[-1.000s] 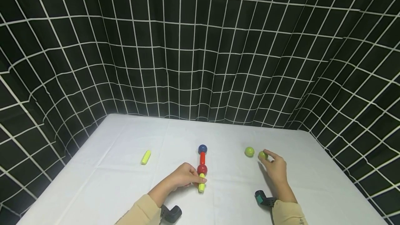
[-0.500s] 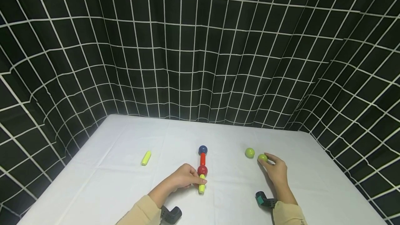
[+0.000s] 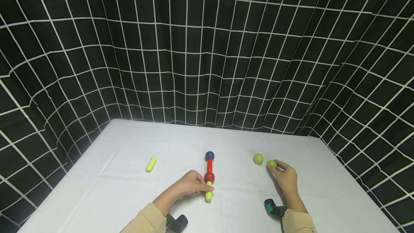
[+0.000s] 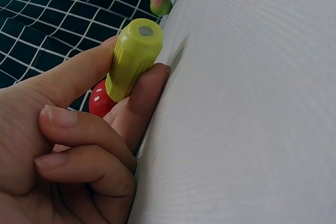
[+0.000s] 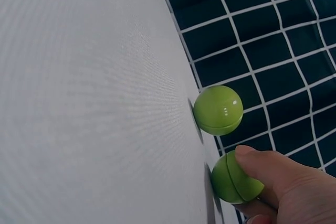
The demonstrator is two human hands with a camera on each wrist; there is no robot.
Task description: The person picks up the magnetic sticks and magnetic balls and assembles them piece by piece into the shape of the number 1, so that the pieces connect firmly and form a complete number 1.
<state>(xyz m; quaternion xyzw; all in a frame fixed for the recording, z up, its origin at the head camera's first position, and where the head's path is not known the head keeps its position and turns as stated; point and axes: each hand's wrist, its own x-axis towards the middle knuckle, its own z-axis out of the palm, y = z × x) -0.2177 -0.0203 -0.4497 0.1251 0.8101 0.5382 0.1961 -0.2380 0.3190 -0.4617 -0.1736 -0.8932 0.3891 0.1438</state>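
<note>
Between thumb and fingers, my left hand (image 3: pixel 193 183) pinches a yellow-green magnetic rod (image 4: pixel 135 56) with a grey metal disc in its near end. The rod's far end meets a red ball (image 3: pixel 209 177); beyond that, a red rod (image 3: pixel 209 165) and a blue ball (image 3: pixel 209 155) continue the straight line on the table. On the right, my right hand (image 3: pixel 286 178) pinches a green ball (image 5: pixel 234 180) at the table surface. A second green ball (image 5: pixel 218 110) lies just left of it in the head view, apart from it.
Another yellow-green rod (image 3: pixel 151 164) lies alone on the left of the white-covered table (image 3: pixel 123 193). A black curtain with a white grid (image 3: pixel 194 53) stands behind and at both sides. Each wrist wears a dark camera mount, such as the right one (image 3: pixel 274 208).
Both hands keep their grips and stay nearly in place. The green ball under my right hand shows slightly more than a second ago; the whole scene sits slightly lower in the head view.
</note>
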